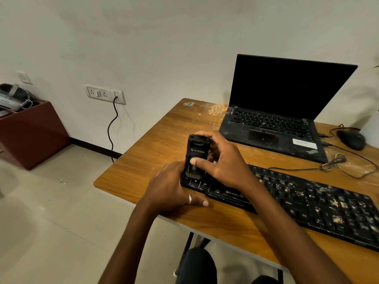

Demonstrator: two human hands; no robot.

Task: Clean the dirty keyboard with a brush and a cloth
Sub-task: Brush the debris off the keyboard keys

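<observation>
A black keyboard lies across the wooden desk, its keys speckled with pale crumbs on the middle and right. A black block-shaped brush tool stands upright on the keyboard's left end, bristles down on the keys. My right hand is wrapped around the brush, thumb pressed on its front. My left hand rests on the keyboard's left corner and the desk edge, fingers against the keyboard. No cloth is in view.
An open black laptop sits at the back of the desk, with crumbs beside it. A black mouse and its coiled cable lie at the right. A wall socket with a hanging cable and a maroon cabinet are at left.
</observation>
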